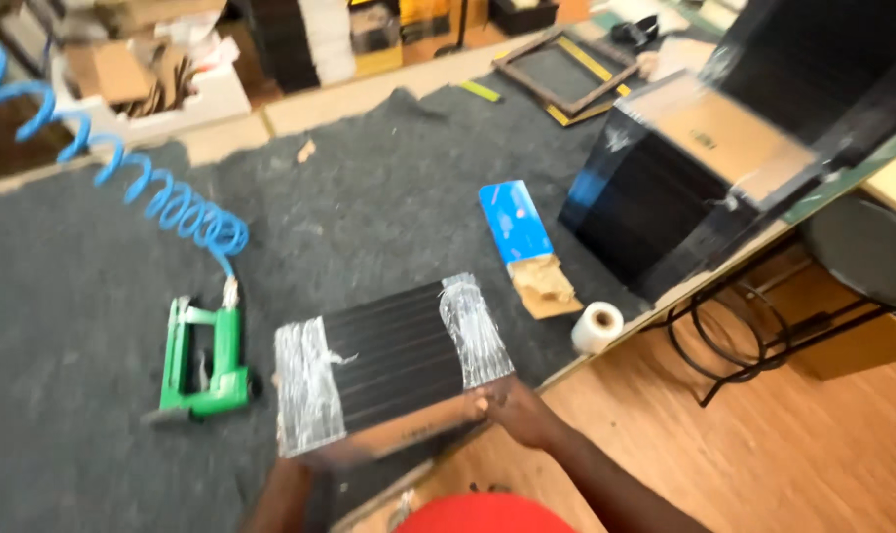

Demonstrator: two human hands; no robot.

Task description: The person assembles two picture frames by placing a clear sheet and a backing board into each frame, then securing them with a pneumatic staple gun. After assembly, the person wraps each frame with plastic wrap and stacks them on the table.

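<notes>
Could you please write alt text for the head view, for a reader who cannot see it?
Both hands, left hand and right hand, hold a plastic-wrapped black bundle at the edge of a grey carpeted table. A green pneumatic stapler on a blue coiled hose lies beside it.

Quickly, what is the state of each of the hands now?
Left hand: hidden under the black bundle; cannot be told.
Right hand: closed on the bundle's near corner.

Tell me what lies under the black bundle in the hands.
The black bundle rests on the grey carpet covering the table, held by the right hand and left hand. Anything directly beneath it is hidden by the bundle itself.
</notes>
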